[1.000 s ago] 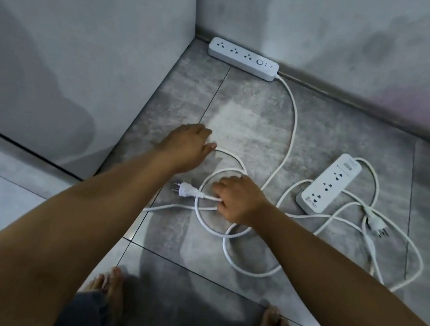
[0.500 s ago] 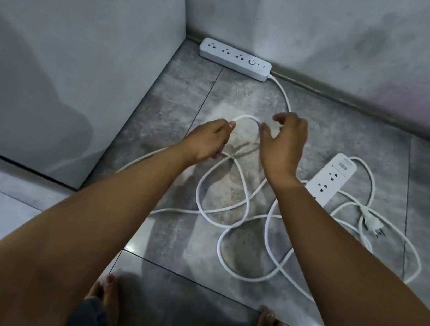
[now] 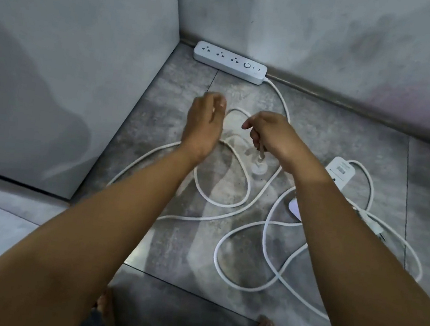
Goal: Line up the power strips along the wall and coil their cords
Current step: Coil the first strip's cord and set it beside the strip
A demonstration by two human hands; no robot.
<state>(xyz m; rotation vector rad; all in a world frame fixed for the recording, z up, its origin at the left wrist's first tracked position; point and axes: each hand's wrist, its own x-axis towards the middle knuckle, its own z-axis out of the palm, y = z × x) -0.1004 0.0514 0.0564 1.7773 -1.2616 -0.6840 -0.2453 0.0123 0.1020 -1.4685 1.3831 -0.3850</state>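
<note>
Short of the wall [image 3: 321, 34], you are raising a cord [image 3: 284, 102] loop that was lying flat a second ago, right hand [image 3: 269, 137] gripping it, left hand [image 3: 205, 126] curling beside it, hold unclear; coiling is starting, one strip [image 3: 230, 62] sitting along the wall, the other strip [image 3: 341, 170] waiting farther out.

Left arm [image 3: 119, 218]: bare forearm stretched forward from the lower left, nearly straight, wrist in line with it.
Left grip [image 3: 204, 123]: back of the hand faces up, fingers curled toward the right and blurred; whether they hold anything cannot be told.
Right arm [image 3: 347, 248]: bare forearm extended from the lower right, angled inward.
Right grip [image 3: 272, 137]: knuckles up, fingers curled down around the white cord [image 3: 282, 96], which hangs below the palm.
Spacing: both grips near each other, not touching, at similar height.
Feet [image 3: 105, 304]: bare toes at the bottom edge.
</note>
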